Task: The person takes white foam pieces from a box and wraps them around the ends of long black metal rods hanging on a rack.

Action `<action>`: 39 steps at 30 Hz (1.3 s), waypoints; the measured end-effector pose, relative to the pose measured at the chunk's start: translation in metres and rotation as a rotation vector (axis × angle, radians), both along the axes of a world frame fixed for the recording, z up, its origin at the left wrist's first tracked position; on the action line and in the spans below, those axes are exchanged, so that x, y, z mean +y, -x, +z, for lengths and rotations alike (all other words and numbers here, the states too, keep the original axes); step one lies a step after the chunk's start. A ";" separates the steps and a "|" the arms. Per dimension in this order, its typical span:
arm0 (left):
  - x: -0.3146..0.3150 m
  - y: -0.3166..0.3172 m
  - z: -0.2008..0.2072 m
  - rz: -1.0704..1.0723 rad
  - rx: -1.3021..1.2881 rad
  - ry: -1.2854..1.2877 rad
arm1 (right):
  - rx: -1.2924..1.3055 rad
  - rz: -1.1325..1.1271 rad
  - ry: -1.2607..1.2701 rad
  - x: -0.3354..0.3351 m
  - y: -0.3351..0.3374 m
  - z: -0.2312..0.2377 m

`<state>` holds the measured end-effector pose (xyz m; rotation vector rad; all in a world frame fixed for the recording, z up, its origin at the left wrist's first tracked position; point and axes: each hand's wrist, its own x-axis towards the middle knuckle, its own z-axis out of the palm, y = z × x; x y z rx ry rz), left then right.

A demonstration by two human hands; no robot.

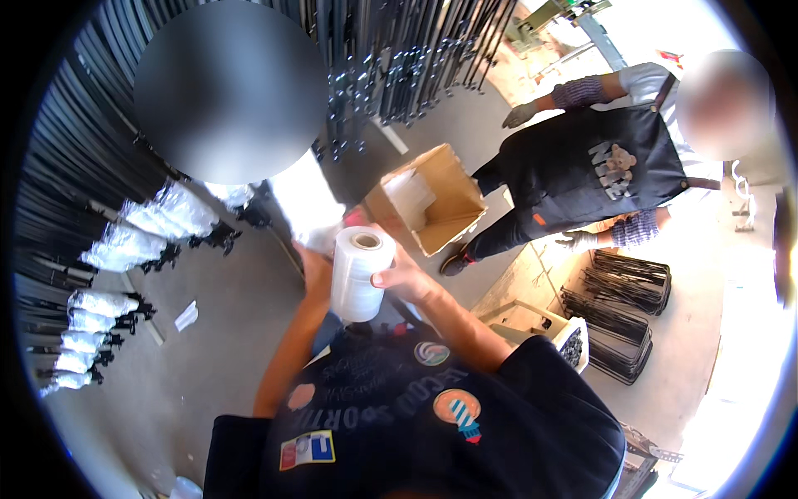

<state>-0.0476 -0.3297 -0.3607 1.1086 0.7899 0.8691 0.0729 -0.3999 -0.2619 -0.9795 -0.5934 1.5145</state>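
A roll of clear stretch film [356,283] stands nearly upright in front of my chest, its cardboard core showing at the top. My right hand [402,274] is closed around its right side, thumb across the front. My left hand [314,270] is on the roll's left, beside a bright white piece [306,195] that looks like plastic wrapping. The left fingers are partly hidden, so their grip cannot be made out.
Black rods [399,58] hang in rows; several bundles at left have film-wrapped ends [170,212]. An open cardboard box [428,200] stands ahead. A gloved co-worker in a dark apron [582,166] is at right, near stacked black wire frames [611,316]. A white scrap [186,316] lies on the floor.
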 end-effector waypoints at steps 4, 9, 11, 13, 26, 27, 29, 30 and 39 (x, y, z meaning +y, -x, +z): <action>-0.001 -0.028 -0.023 0.114 -0.197 0.198 | -0.009 -0.032 0.024 -0.004 0.004 0.008; 0.006 -0.050 -0.009 0.238 -0.450 0.316 | -0.111 -0.117 0.026 0.001 0.004 0.007; 0.002 -0.053 0.012 0.349 -0.368 0.061 | -0.150 -0.162 0.026 -0.008 -0.010 -0.006; -0.001 -0.047 0.033 0.447 -0.232 -0.175 | -0.031 -0.181 0.001 -0.011 -0.015 -0.005; -0.005 -0.032 0.059 0.464 -0.131 -0.026 | 0.157 -0.107 -0.035 -0.005 -0.007 -0.022; -0.004 -0.032 0.051 0.450 -0.129 -0.004 | 0.120 -0.067 -0.053 -0.004 -0.009 -0.023; -0.001 -0.030 0.034 0.422 -0.124 0.039 | 0.058 -0.006 -0.019 -0.002 -0.008 -0.020; -0.001 -0.031 0.032 0.439 -0.098 0.032 | 0.068 0.006 -0.001 -0.001 -0.007 -0.019; 0.015 -0.035 -0.005 0.491 0.125 0.028 | 0.426 0.150 0.107 -0.027 0.011 -0.010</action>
